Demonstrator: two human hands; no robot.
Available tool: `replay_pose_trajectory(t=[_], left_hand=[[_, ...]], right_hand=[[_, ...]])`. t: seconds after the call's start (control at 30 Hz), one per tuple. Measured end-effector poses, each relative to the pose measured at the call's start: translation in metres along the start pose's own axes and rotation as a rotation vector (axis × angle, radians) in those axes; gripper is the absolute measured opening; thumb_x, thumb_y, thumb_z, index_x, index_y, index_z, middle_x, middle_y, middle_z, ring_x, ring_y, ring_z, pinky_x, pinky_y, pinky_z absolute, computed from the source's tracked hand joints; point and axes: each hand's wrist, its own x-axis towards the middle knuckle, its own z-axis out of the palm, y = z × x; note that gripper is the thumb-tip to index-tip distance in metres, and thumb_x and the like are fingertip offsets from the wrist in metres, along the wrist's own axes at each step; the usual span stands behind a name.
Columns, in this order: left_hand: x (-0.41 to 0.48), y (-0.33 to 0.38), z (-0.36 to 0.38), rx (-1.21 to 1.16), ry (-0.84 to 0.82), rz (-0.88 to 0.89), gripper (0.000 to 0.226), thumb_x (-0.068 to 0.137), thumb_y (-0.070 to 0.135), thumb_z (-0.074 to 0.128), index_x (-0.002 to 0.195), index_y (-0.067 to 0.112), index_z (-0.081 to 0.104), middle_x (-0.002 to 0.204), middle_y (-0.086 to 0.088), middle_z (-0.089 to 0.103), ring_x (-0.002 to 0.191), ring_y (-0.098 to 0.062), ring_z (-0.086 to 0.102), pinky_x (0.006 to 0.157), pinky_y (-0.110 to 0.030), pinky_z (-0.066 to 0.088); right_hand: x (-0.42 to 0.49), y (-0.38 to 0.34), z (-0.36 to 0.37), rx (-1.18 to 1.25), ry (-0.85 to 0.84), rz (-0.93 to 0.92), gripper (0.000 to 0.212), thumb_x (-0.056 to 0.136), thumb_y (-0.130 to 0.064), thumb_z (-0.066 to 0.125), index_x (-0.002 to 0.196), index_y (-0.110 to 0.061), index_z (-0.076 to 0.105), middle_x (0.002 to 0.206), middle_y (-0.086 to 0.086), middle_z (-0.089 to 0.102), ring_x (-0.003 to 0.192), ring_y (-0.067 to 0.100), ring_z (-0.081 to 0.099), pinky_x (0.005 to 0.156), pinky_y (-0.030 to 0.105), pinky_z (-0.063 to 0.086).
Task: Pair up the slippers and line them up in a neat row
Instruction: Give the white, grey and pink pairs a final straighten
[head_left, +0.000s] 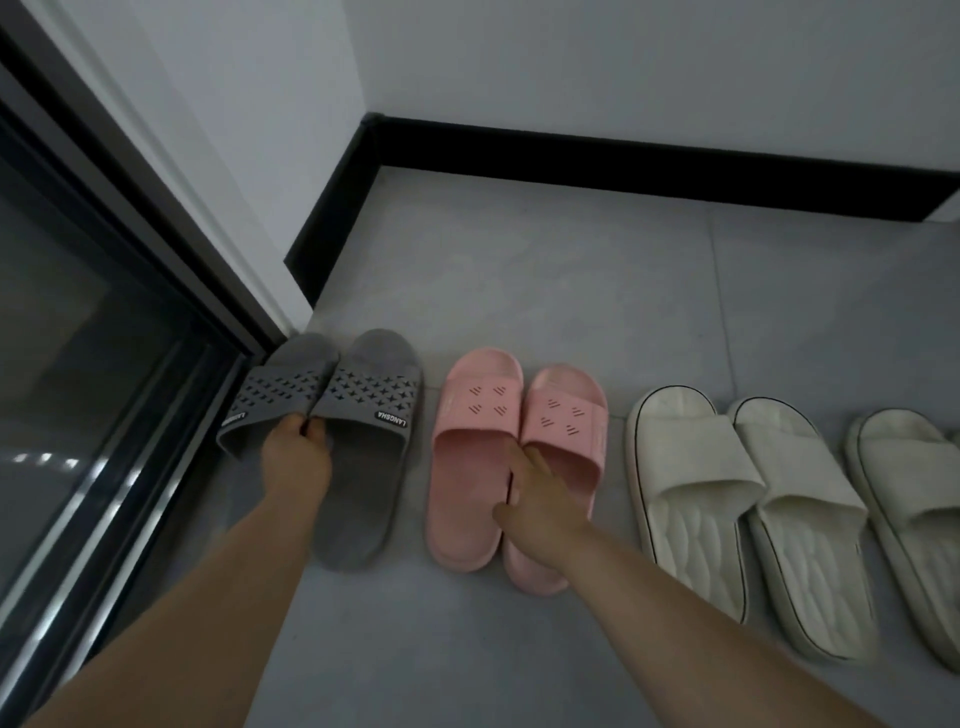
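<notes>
- Slippers stand in a row on the floor (571, 270), toes towards the black skirting board (649, 166).
- Grey slippers (363, 452) sit at the left end of the row, in the floor's corner beside the glass door (78, 364), touching side by side.
- Left hand (296, 460) is at their straps; its fingers (304, 426) are curled and clamped on the inner strap edges where the two meet.
- Pink slippers (467, 467) come next, just beside the grey, pressed together.
- Right hand (535, 499) rests over the pink pair's seam, fingers (527, 457) fairly straight and close together, tips at the strap openings, thumb spread left.
- White slippers (691, 493) follow on the right; a further white one is cut off by the frame edge.
</notes>
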Motion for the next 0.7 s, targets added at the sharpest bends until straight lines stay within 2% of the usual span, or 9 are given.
replay_pose_trajectory(t=[0.07, 0.13, 0.23, 0.3, 0.37, 0.43, 0.5, 0.63, 0.7], left_hand=[[-0.011, 0.002, 0.004, -0.028, 0.043, -0.015, 0.027, 0.094, 0.009, 0.047, 0.097, -0.017, 0.054, 0.103, -0.039, 0.058, 0.098, -0.045, 0.057, 0.077, -0.041, 0.039], [-0.03, 0.003, 0.009, -0.034, 0.122, -0.08, 0.032, 0.09, 0.014, 0.052, 0.103, -0.015, 0.051, 0.098, -0.038, 0.056, 0.091, -0.044, 0.058, 0.073, -0.045, 0.04], [-0.074, 0.014, 0.025, 0.0, 0.156, -0.056, 0.048, 0.076, 0.018, 0.057, 0.117, 0.007, 0.036, 0.118, -0.027, 0.047, 0.105, -0.042, 0.051, 0.091, -0.048, 0.043], [-0.101, 0.046, 0.039, -0.087, 0.056, 0.137, 0.042, 0.077, 0.008, 0.06, 0.112, 0.014, 0.037, 0.109, -0.014, 0.052, 0.1, -0.035, 0.053, 0.088, -0.033, 0.042], [-0.13, 0.087, 0.058, -0.08, -0.305, 0.361, 0.029, 0.082, -0.002, 0.057, 0.104, 0.014, 0.048, 0.093, 0.005, 0.054, 0.089, -0.019, 0.056, 0.083, -0.015, 0.042], [-0.158, 0.126, 0.082, 0.171, -0.771, 0.564, 0.03, 0.085, 0.006, 0.058, 0.113, 0.015, 0.053, 0.108, 0.007, 0.059, 0.103, -0.016, 0.057, 0.092, -0.018, 0.04], [-0.176, 0.154, 0.11, 0.477, -1.024, 0.608, 0.045, 0.086, 0.018, 0.059, 0.129, 0.012, 0.047, 0.128, -0.004, 0.055, 0.118, -0.02, 0.052, 0.096, -0.021, 0.038], [-0.198, 0.19, 0.167, 0.946, -0.896, 0.726, 0.089, 0.081, 0.037, 0.064, 0.148, 0.016, 0.009, 0.15, -0.018, 0.023, 0.131, -0.038, 0.038, 0.109, -0.04, 0.035], [-0.202, 0.191, 0.191, 0.976, -0.875, 0.608, 0.102, 0.079, 0.041, 0.066, 0.149, 0.023, -0.006, 0.155, -0.018, 0.008, 0.136, -0.04, 0.033, 0.111, -0.041, 0.034]], right_hand=[[-0.011, 0.005, -0.007, 0.063, -0.013, -0.035, 0.059, 0.086, -0.011, 0.053, 0.142, -0.016, 0.036, 0.146, 0.002, 0.03, 0.137, 0.024, 0.033, 0.112, 0.027, 0.027], [-0.029, 0.022, -0.014, 0.103, 0.082, -0.065, 0.036, 0.086, -0.006, 0.051, 0.121, -0.013, 0.059, 0.125, -0.008, 0.048, 0.131, 0.016, 0.04, 0.107, 0.025, 0.034], [-0.062, 0.069, -0.04, 0.228, 0.468, 0.048, 0.025, 0.078, 0.001, 0.056, 0.083, -0.023, 0.062, 0.096, -0.003, 0.055, 0.099, 0.017, 0.056, 0.079, 0.019, 0.041], [-0.084, 0.11, -0.069, 0.259, 0.725, 0.202, 0.025, 0.077, 0.004, 0.059, 0.082, -0.021, 0.056, 0.096, 0.005, 0.055, 0.091, 0.026, 0.057, 0.075, 0.026, 0.038], [-0.104, 0.151, -0.101, 0.213, 0.865, 0.359, 0.024, 0.077, 0.003, 0.062, 0.092, -0.014, 0.054, 0.108, 0.014, 0.054, 0.098, 0.035, 0.054, 0.079, 0.031, 0.038], [-0.118, 0.181, -0.126, 0.167, 0.814, 0.507, 0.039, 0.076, -0.003, 0.066, 0.112, -0.009, 0.051, 0.122, 0.02, 0.047, 0.109, 0.038, 0.048, 0.085, 0.039, 0.04], [-0.122, 0.206, -0.14, 0.124, 0.655, 0.591, 0.059, 0.078, -0.014, 0.069, 0.13, -0.012, 0.042, 0.129, 0.02, 0.046, 0.116, 0.037, 0.046, 0.089, 0.041, 0.04], [-0.112, 0.231, -0.153, 0.175, 0.483, 0.51, 0.066, 0.087, -0.025, 0.059, 0.144, -0.02, 0.026, 0.102, 0.007, 0.057, 0.1, 0.026, 0.054, 0.086, 0.032, 0.04], [-0.105, 0.236, -0.154, 0.116, 0.425, 0.481, 0.056, 0.094, -0.025, 0.048, 0.145, -0.018, 0.026, 0.115, 0.01, 0.058, 0.106, 0.028, 0.054, 0.086, 0.031, 0.039]])
